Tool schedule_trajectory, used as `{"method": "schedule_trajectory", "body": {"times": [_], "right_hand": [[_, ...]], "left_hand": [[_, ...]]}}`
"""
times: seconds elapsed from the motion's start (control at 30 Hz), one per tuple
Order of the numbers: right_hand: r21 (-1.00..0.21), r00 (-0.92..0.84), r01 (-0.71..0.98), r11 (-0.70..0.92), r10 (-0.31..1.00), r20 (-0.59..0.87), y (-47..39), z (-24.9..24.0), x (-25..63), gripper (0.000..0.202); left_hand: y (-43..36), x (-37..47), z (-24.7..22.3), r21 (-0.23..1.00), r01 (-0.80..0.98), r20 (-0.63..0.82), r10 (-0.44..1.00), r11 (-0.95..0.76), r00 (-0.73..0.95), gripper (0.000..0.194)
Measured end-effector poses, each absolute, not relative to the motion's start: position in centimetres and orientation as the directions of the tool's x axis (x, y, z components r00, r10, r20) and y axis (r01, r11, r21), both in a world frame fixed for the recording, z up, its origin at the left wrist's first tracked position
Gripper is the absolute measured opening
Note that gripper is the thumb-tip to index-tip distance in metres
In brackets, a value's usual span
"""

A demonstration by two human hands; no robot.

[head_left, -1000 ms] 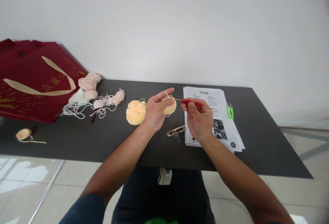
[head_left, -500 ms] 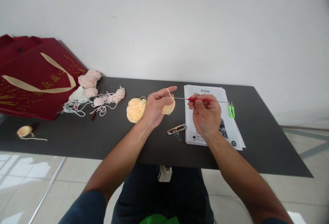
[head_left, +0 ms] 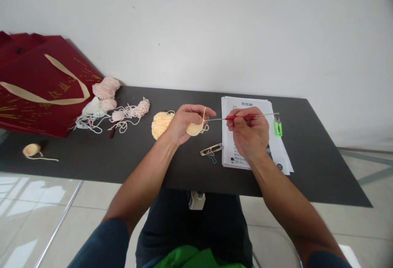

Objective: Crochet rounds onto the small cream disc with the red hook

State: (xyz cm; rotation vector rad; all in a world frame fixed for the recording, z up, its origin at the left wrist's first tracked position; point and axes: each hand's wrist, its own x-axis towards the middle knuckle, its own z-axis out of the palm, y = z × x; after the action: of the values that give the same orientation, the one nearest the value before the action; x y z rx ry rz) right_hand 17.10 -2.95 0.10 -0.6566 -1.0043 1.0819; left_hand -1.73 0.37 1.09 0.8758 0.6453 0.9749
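Observation:
My left hand (head_left: 186, 122) pinches a small round piece of pale yellow crochet (head_left: 195, 128) between thumb and fingers. A strand of the yellow yarn (head_left: 204, 113) runs up over its raised index finger. In my right hand (head_left: 250, 132) is a crochet hook (head_left: 231, 118) with a red grip and metal shaft, held level like a pencil. The hook's left end reaches to the yarn at the edge of the piece; whether it sits inside a loop is too small to tell. Behind my left wrist lies a yellow yarn ball (head_left: 161, 125), partly hidden.
Printed sheets (head_left: 227, 137) lie under my right hand, with green thread snips (head_left: 278, 126) at their right edge. Metal snips (head_left: 211, 149) and stitch markers (head_left: 212, 158) lie nearer me. Leftward are pink yarn (head_left: 139, 110), a red bag (head_left: 39, 91) and a small crocheted cup (head_left: 31, 150).
The crochet piece has tilted and shifted slightly left in my left hand. My right hand has moved a little right with the hook. The whole view has shifted slightly.

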Motion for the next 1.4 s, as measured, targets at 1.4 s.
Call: {"method": "schedule_trajectory", "body": {"times": [1.4], "right_hand": [[-0.812, 0.111, -0.577, 0.086, 0.993, 0.026, -2.8, -0.5, 16.3, 0.032]], "left_hand": [[0.2, -0.5, 0.3, 0.968, -0.25, 0.066, 0.925, 0.032, 0.373, 0.053]]}}
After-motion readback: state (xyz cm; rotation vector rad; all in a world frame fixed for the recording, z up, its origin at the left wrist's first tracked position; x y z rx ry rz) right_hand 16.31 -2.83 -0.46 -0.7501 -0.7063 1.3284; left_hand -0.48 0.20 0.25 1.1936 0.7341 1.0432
